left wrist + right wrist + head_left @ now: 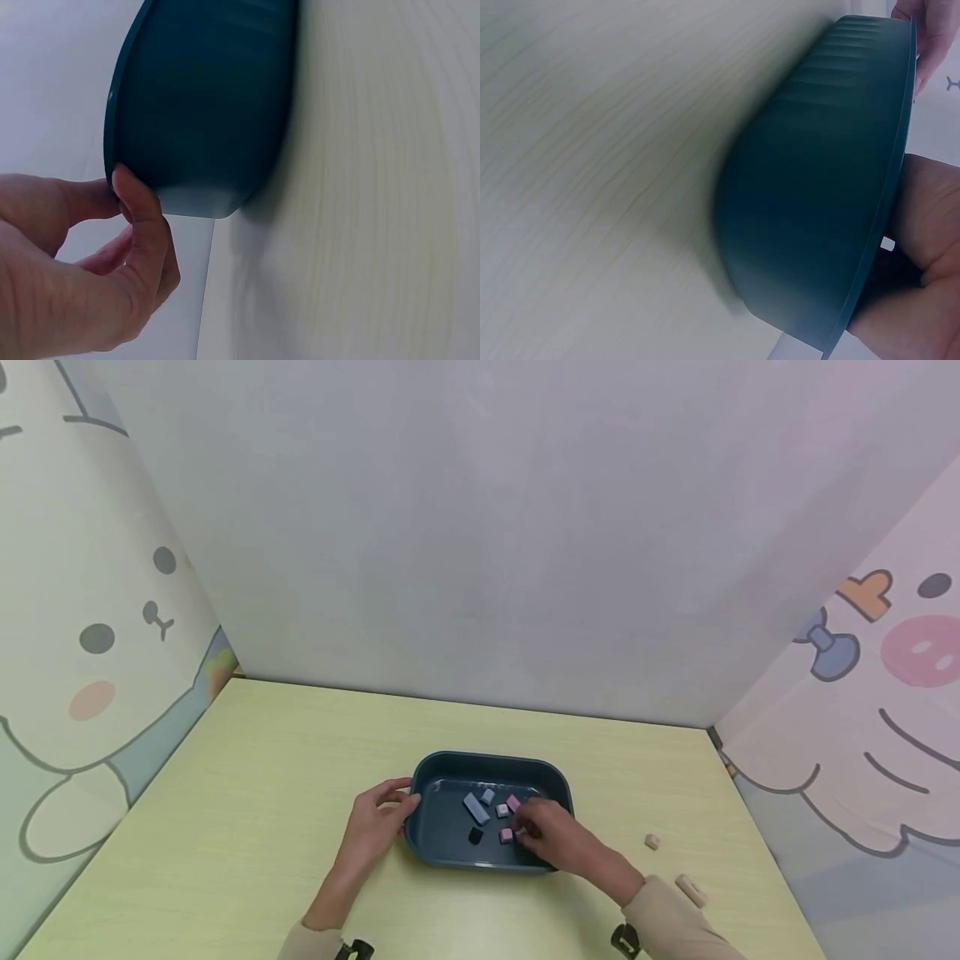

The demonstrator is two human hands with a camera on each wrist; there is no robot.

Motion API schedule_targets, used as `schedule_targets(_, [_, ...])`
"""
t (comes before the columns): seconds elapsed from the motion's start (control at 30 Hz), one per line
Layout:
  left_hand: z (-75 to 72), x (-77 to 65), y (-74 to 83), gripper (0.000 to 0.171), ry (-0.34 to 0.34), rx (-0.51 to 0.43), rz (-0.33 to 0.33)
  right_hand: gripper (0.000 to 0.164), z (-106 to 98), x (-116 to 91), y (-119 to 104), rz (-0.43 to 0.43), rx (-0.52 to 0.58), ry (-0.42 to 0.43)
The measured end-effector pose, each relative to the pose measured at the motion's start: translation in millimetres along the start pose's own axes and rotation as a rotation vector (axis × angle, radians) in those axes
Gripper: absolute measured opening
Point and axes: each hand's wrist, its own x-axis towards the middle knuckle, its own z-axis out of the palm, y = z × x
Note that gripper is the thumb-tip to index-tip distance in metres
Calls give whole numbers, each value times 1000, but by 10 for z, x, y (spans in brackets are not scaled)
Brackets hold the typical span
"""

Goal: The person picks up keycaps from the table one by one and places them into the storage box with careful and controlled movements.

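Observation:
A dark teal rectangular tray (491, 863) stands on the table. My left hand (377, 818) pinches its left rim between thumb and fingers; the left wrist view shows this hand (97, 262) at the rim from outside. My right hand (551, 835) reaches over the tray's right end with curled fingers down inside; whether they hold a block is hidden. Small blocks lie in the tray: a blue-grey bar (476, 808), a pale blue cube (487, 796), a white cube (502, 811), a black cube (476, 836), a pink cube (506, 836) and a pink bar (513, 803).
To the tray's right, a small beige block (652, 842) and a longer beige block (691, 890) lie on the pale yellow table (300, 752). A grey-white panel (465, 568) rises behind the table, with cartoon-printed panels at both sides.

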Motion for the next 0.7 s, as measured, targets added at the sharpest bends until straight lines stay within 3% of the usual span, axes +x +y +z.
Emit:
schedule_targets(0.4, [-4, -13, 8, 35, -1, 13, 7, 9, 22, 20, -27, 54, -35, -33])
schedule_targets(0.7, [-2, -16, 9, 35, 1, 22, -1, 9, 7, 11, -36, 35, -50, -25])
